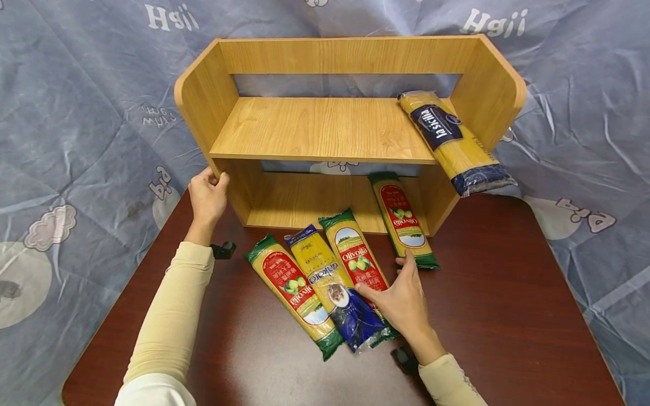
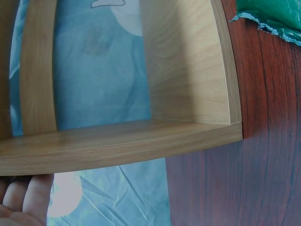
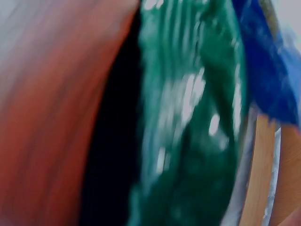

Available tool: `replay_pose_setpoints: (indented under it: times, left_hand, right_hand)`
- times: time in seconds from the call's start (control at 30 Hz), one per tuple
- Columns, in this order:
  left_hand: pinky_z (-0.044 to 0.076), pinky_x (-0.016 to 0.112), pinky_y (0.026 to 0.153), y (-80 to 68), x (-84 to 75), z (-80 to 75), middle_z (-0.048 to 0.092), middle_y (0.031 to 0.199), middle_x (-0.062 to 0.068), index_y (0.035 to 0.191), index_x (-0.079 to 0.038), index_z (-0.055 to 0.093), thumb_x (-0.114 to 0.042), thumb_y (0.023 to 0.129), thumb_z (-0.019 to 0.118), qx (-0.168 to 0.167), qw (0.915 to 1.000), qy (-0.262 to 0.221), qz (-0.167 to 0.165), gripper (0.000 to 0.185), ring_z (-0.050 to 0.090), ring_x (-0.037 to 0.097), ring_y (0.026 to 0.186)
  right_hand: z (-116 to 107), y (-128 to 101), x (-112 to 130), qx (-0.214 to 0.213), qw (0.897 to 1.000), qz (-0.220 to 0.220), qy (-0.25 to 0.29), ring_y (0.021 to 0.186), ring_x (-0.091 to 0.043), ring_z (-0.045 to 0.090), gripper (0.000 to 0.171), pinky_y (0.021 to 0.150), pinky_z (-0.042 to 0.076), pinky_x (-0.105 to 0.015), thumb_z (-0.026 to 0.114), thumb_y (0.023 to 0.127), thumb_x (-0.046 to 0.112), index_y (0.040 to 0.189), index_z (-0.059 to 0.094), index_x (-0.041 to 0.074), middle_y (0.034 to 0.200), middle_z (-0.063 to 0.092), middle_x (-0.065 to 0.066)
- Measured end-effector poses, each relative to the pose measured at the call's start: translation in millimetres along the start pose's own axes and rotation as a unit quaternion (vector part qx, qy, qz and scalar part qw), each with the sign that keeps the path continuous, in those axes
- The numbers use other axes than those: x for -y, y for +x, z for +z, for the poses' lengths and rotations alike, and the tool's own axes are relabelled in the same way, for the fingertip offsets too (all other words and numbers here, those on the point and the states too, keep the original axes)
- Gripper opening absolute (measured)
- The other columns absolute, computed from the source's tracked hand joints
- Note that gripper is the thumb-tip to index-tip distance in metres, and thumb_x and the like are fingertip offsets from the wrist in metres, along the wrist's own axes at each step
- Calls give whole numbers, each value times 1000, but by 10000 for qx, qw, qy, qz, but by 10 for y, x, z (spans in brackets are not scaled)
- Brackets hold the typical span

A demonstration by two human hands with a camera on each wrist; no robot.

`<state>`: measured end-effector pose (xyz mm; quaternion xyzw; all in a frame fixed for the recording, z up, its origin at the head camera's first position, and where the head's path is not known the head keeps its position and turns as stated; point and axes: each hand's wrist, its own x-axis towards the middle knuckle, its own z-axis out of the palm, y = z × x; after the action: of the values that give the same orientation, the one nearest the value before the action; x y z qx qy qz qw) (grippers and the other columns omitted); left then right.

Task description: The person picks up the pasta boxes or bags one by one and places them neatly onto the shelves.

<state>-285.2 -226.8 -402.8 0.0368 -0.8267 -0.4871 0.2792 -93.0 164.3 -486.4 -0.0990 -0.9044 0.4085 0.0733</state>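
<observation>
A two-tier wooden shelf (image 1: 325,127) stands on a dark red table (image 1: 508,304). My left hand (image 1: 208,194) grips the front edge of its left side panel; its fingers (image 2: 23,202) show under the lower board (image 2: 117,146). Three spaghetti packets lie side by side in front: a green-red one (image 1: 291,293), a blue-yellow one (image 1: 330,287) and a green-red one (image 1: 355,256). My right hand (image 1: 401,299) lies across the lower end of that third packet, fingers spread. The right wrist view is a blur of green packet (image 3: 188,117) and blue packet (image 3: 268,61).
A fourth green-red packet (image 1: 403,220) lies half inside the lower tier. A blue-yellow packet (image 1: 454,141) rests on the upper board and juts over its front right edge. Blue-grey printed cloth (image 1: 76,141) surrounds the table. Bare tabletop lies at the right.
</observation>
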Motion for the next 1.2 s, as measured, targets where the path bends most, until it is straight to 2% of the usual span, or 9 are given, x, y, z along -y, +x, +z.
replay_pose_setpoints:
  times: [0.23,0.47,0.63,0.9,1.07,1.2]
  left_hand:
    - [35,20,46,-6,7,0,67,68,14,97,0,76,-12,95,62,-16,10000,78,35,19,57,6,62]
    - [35,19,46,-12,7,-1,70,72,16,98,0,76,-12,95,62,-13,10000,59,35,19,58,4,64]
    - [35,19,47,-2,8,2,67,67,15,96,1,76,-10,93,62,-32,9999,-86,137,18,55,4,60]
    - [32,20,45,-3,11,13,57,57,0,93,2,75,-9,93,63,-56,9997,-166,159,17,50,5,55]
    - [35,18,47,2,4,14,64,63,7,94,1,76,-9,94,63,-99,9996,-216,120,17,53,4,57]
    - [38,17,48,6,12,19,67,68,12,95,1,76,-8,93,62,-103,9996,-230,98,17,56,3,59]
  right_hand:
    - [50,19,-14,198,9997,77,-105,126,-44,48,127,97,43,-66,88,71,55,159,12,4,147,42,-21]
    - [115,36,-45,209,9993,14,-309,120,-42,52,113,94,46,-63,87,78,36,157,16,0,142,46,-22]
    - [147,43,-57,36,9990,-264,-348,115,-43,54,108,91,48,-62,89,75,28,155,23,-3,136,51,-25]
    - [186,36,-73,-45,9974,-450,-562,112,-43,54,113,91,46,-59,93,68,31,152,28,-5,131,55,-26]
    - [218,37,-89,2,9962,-436,-754,112,-42,51,117,94,41,-58,94,66,40,152,29,-5,130,56,-24]
    - [250,23,-103,188,9920,-481,-1154,115,-41,46,124,94,37,-55,93,63,50,152,28,-7,132,53,-25]
